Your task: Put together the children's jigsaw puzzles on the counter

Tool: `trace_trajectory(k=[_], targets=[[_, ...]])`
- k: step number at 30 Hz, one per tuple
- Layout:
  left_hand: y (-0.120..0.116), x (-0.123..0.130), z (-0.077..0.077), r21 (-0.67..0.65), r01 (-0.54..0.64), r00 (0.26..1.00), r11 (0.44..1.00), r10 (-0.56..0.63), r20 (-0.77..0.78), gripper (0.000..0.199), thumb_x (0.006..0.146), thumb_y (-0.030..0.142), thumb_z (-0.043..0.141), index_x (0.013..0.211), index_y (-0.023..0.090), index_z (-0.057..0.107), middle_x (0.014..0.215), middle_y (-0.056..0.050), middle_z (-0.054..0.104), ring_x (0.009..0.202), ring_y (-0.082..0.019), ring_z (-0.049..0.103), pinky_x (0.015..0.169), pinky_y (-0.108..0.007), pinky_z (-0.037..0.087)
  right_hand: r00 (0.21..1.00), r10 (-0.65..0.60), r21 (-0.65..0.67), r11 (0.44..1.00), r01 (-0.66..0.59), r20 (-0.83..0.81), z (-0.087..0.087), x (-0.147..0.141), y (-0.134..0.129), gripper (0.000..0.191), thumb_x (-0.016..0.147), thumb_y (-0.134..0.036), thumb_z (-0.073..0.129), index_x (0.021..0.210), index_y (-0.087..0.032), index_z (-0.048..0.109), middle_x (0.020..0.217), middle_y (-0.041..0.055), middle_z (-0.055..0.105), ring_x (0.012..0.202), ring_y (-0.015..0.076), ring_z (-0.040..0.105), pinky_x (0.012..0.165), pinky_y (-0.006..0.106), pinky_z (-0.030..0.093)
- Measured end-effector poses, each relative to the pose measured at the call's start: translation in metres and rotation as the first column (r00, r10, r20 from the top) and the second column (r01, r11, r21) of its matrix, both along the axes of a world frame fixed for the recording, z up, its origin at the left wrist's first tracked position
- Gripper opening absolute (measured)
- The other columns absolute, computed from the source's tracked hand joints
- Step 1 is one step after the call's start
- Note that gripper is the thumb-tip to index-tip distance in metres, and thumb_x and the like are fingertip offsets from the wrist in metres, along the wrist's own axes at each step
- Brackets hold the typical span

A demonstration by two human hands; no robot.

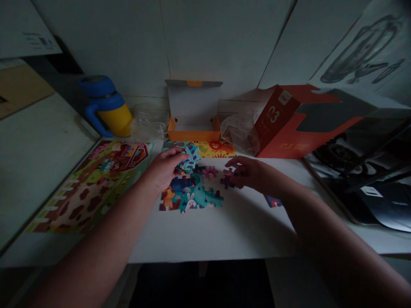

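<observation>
My left hand (pixel 167 167) pinches several blue-and-teal puzzle pieces (pixel 192 158) above the table. Below them lies a partly joined jigsaw puzzle (pixel 195 194), with a white rabbit, an orange dog-like animal and a teal creature on it. At its right, my right hand (pixel 248 173) has its fingers curled around a purple puzzle piece (pixel 228 177); part of that piece is hidden by the fingers. Another dark, colourful piece (pixel 272 201) lies under my right forearm, partly covered.
An open orange box (pixel 194 134) stands at the back, behind a yellow picture sheet (pixel 220 149). A farm picture (pixel 93 188) and a blue-yellow mug (pixel 111 111) are on the left. Clear plastic wrap (pixel 240 130), a large red box (pixel 289 124) and black equipment (pixel 366 184) occupy the right.
</observation>
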State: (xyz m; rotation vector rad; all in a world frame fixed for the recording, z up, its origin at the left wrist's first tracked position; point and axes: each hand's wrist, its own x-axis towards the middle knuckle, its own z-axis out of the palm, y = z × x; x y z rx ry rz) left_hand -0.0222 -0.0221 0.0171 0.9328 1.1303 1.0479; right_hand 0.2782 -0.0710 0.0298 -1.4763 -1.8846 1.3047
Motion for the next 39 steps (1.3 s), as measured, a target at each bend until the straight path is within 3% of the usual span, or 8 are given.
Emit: trace_trajectory(k=[7,12,19,27,31,34,39], targets=[[-0.001,0.001,0.001,-0.01,-0.018,0.999,1.0,0.018,0.028,0.038,0.061,0.034,0.092,0.088,0.022,0.069,0.081,0.002,0.068,0.068,-0.015,0.064,0.053,-0.023,0.049,0.978,-0.156,-0.044,0.987,0.152,-0.135,-0.023,-0.042,0.013,0.021,0.095,-0.043,0.071,0.096,-0.022,0.066,0.086,0.0056,0.08,0.072,0.0181,0.075,0.062,0.028,0.058],[-0.001,0.002,0.002,-0.004,-0.018,1.0,1.0,0.018,-0.003,0.036,0.062,0.034,0.092,0.088,0.022,0.069,0.081,0.002,0.066,0.069,-0.014,0.062,0.051,-0.021,0.044,0.977,-0.188,-0.075,0.981,0.181,-0.098,-0.038,-0.039,0.006,0.019,0.092,-0.04,0.072,0.089,-0.022,0.066,0.081,0.0055,0.079,0.07,0.0186,0.073,0.06,0.028,0.056],[-0.003,0.003,0.004,-0.017,-0.038,0.999,0.999,0.038,-0.015,0.034,0.061,0.033,0.091,0.085,0.022,0.069,0.08,0.002,0.067,0.066,-0.014,0.062,0.051,-0.022,0.044,0.98,-0.197,-0.025,0.98,0.197,0.002,-0.045,-0.032,0.006,0.028,0.091,-0.05,0.072,0.083,-0.024,0.067,0.077,0.0037,0.079,0.065,0.0191,0.073,0.054,0.027,0.052],[-0.004,0.003,0.002,-0.017,-0.022,1.0,1.0,0.022,-0.008,0.032,0.063,0.032,0.09,0.084,0.022,0.069,0.079,0.001,0.068,0.067,-0.014,0.063,0.05,-0.022,0.044,0.982,-0.153,-0.108,0.984,0.141,-0.113,-0.045,-0.035,0.004,0.023,0.09,-0.044,0.075,0.084,-0.025,0.064,0.078,0.0027,0.078,0.068,0.0188,0.073,0.057,0.028,0.055],[-0.004,0.004,0.002,-0.028,-0.03,1.0,0.999,0.03,0.006,0.032,0.062,0.03,0.09,0.086,0.023,0.069,0.079,0.001,0.069,0.066,-0.014,0.063,0.052,-0.023,0.046,0.977,-0.143,-0.121,0.985,0.125,-0.156,-0.039,-0.037,0.003,0.023,0.088,-0.043,0.077,0.099,-0.025,0.066,0.088,0.0033,0.08,0.071,0.0189,0.074,0.063,0.031,0.059],[-0.003,0.004,0.003,-0.032,-0.033,0.999,0.999,0.033,0.019,0.034,0.061,0.03,0.091,0.086,0.023,0.069,0.08,0.001,0.07,0.067,-0.015,0.064,0.052,-0.024,0.047,0.984,-0.126,-0.083,0.99,0.116,-0.127,-0.031,-0.032,0.003,0.026,0.088,-0.043,0.075,0.107,-0.026,0.069,0.09,0.003,0.08,0.071,0.0183,0.074,0.063,0.03,0.059],[-0.002,0.003,0.0,-0.03,-0.025,0.999,0.999,0.026,0.029,0.036,0.062,0.031,0.092,0.09,0.023,0.07,0.082,0.0,0.07,0.067,-0.015,0.064,0.054,-0.025,0.049,0.99,-0.137,0.068,0.988,0.135,0.019,-0.022,-0.013,0.008,0.02,0.093,-0.043,0.068,0.102,-0.027,0.076,0.089,0.0022,0.08,0.072,0.0185,0.073,0.065,0.03,0.057]])
